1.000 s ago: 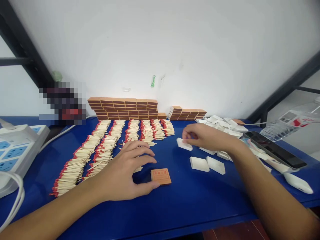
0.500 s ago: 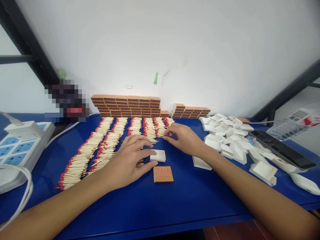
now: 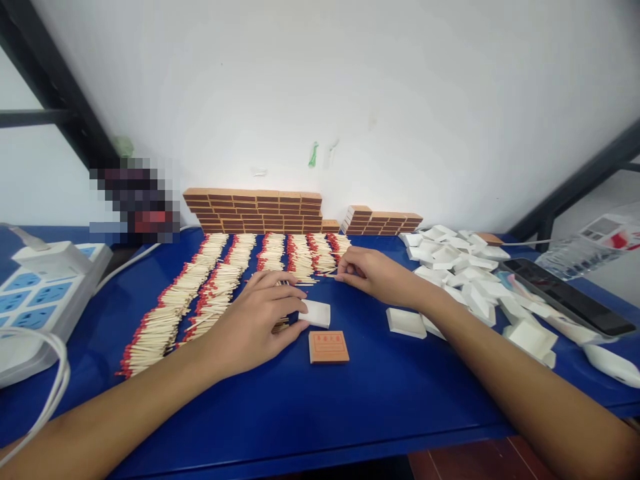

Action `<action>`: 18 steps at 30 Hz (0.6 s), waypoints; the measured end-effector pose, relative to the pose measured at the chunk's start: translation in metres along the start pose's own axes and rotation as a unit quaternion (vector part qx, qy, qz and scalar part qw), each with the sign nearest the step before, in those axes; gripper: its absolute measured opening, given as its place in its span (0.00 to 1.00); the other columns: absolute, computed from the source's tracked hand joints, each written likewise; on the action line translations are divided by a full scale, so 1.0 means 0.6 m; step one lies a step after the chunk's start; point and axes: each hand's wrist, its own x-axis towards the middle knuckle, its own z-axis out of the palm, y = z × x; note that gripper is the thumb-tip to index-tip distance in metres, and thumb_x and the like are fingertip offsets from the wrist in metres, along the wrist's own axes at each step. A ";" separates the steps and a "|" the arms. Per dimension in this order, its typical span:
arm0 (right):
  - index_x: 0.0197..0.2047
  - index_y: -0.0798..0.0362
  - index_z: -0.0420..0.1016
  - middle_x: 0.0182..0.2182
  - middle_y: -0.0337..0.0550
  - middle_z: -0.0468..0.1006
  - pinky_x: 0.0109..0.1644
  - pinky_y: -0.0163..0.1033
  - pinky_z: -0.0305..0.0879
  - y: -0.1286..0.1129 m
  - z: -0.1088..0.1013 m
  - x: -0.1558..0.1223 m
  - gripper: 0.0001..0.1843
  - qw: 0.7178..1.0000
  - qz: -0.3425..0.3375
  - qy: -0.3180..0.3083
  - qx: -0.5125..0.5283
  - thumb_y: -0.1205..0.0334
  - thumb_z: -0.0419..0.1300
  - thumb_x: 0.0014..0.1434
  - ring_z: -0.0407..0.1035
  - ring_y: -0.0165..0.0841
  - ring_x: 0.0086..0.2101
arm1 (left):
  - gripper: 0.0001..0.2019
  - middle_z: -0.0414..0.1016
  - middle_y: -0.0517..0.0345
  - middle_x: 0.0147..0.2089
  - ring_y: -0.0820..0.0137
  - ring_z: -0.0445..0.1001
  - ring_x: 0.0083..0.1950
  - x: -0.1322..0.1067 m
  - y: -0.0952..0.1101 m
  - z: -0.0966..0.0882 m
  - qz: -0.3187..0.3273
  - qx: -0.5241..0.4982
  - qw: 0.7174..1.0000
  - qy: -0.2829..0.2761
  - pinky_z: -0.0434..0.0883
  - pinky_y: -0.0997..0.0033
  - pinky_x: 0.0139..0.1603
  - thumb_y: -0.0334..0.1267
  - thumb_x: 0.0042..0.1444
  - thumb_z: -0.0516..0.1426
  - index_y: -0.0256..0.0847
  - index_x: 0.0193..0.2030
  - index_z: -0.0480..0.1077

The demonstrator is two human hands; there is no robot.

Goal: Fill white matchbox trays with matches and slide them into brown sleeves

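Note:
My left hand (image 3: 255, 320) rests on the blue table (image 3: 350, 407), fingers curled round a small white matchbox tray (image 3: 316, 313). An orange matchbox sleeve (image 3: 329, 347) lies flat just in front of that tray. My right hand (image 3: 373, 275) reaches across to the near end of the rows of red-tipped matches (image 3: 240, 273), its fingertips pinched together at the matches. Whether it holds any I cannot make out.
Stacked orange matchboxes (image 3: 260, 213) line the wall. A heap of white trays (image 3: 465, 273) lies at the right, with one lone tray (image 3: 406, 323) nearer. A black phone (image 3: 565, 293) and a white power strip (image 3: 35, 293) with cable flank the table.
My right hand carried a white tray from the right pile to my left hand, then moved on to the matches. My left hand shifted from the orange sleeve to that tray.

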 end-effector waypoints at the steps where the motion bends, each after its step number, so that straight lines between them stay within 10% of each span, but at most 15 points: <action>1: 0.38 0.52 0.75 0.35 0.43 0.77 0.39 0.39 0.62 -0.002 0.001 0.000 0.08 1.000 -0.001 -0.003 0.001 0.60 0.61 0.71 0.69 0.35 0.35 | 0.03 0.85 0.57 0.52 0.55 0.73 0.65 0.001 0.000 0.000 0.002 -0.001 1.000 0.003 0.66 0.48 0.68 0.38 0.69 0.64 0.44 0.45 0.79; 18: 0.40 0.52 0.77 0.36 0.44 0.78 0.40 0.40 0.62 -0.009 0.020 0.006 0.07 1.000 0.004 0.009 -0.007 0.60 0.61 0.72 0.70 0.36 0.36 | 0.16 0.84 0.53 0.49 0.54 0.75 0.61 0.000 -0.003 -0.005 -0.034 0.002 0.999 0.010 0.70 0.48 0.64 0.44 0.64 0.68 0.46 0.57 0.78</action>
